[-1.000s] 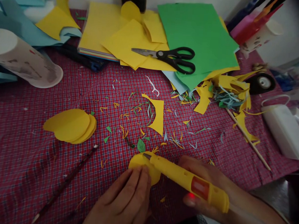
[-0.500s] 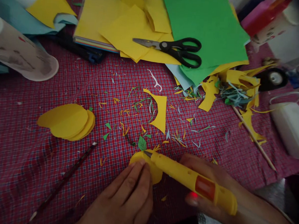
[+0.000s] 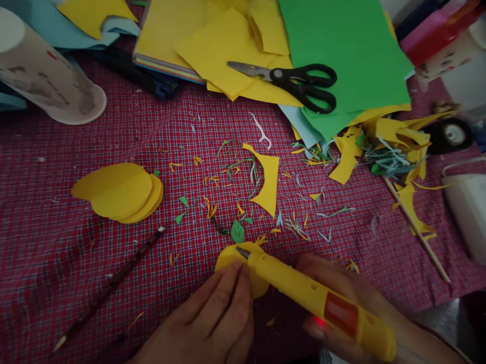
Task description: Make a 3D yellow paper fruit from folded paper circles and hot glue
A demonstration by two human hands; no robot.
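My left hand [image 3: 218,318] lies with its fingers close together, pressing a rounded yellow paper cutout [image 3: 227,253] against the cloth. In my right hand [image 3: 355,290] is a yellow hot glue gun [image 3: 290,278], with a red window and a red light glowing by the thumb. Its metal nozzle points left, over the cutout's upper part just beyond my left fingertips. Whether the nozzle touches the paper, I cannot tell. A small green paper leaf [image 3: 238,231] sits at the cutout's top edge. My left thumb is hidden.
Black-handled scissors [image 3: 292,80] rest on yellow and green paper [image 3: 342,45]. To the left are stacked yellow cutouts [image 3: 117,191], a dark pencil [image 3: 108,289] and a pale cup [image 3: 44,71]. Paper scraps [image 3: 267,183] litter the checked cloth [image 3: 42,235]. A thin stick [image 3: 417,231] lies right.
The whole view has shifted, so things appear slightly farther right. The glue gun's nozzle has moved a little away from the leaf, down over the cutout. My left hand keeps its hold.
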